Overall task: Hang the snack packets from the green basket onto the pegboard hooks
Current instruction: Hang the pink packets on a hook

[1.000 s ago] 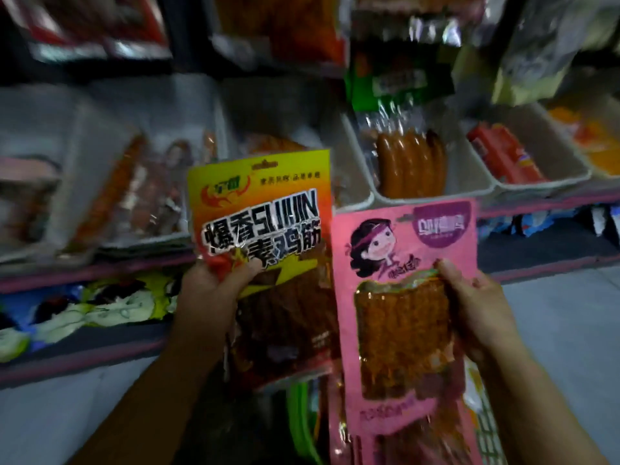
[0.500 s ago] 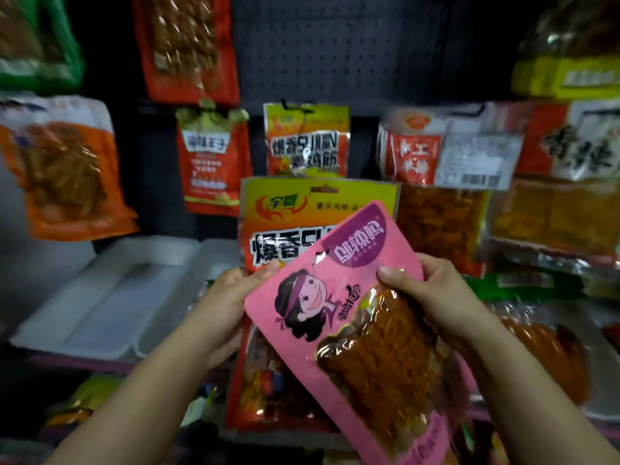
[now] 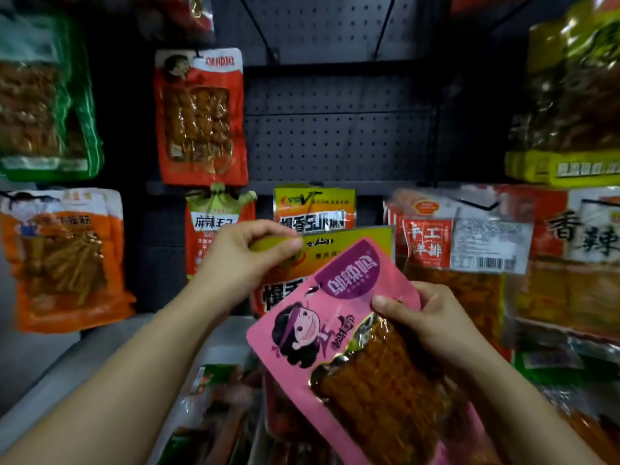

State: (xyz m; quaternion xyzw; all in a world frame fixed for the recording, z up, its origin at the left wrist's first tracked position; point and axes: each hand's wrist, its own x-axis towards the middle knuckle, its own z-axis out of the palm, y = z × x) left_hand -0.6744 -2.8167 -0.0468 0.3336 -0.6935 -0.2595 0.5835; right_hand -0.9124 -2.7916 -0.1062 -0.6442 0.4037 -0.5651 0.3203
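A yellow-and-orange foil snack packet [image 3: 349, 245] is pinched at its top left corner by the left hand [image 3: 241, 260], thumb in front and fingers curled over the top edge; the packet hangs below and to the right of that grip, upright, its lower half covered by a second packet. That second one, a pink plastic snack packet with a cartoon face and a clear window [image 3: 335, 330], is gripped by the right hand [image 3: 432, 317] at its right edge, thumb pressed on the front near the window, fingers wrapped behind. It is tilted, top leaning right, and extends down and left from the grip, overlapping the yellow packet.

Behind both, a dark perforated metal pegboard [image 3: 335, 139] is seen. A matching yellow-and-orange packet [image 3: 313, 208] hangs directly above the left hand's packet. Also hung: an orange-red skewer packet [image 3: 199, 119] upper left, a red packet with a green top [image 3: 214, 226] beside the left hand, red-and-white packets [image 3: 459, 243] at right. The packets at the lower edge are blurred, possibly lying in a tray.
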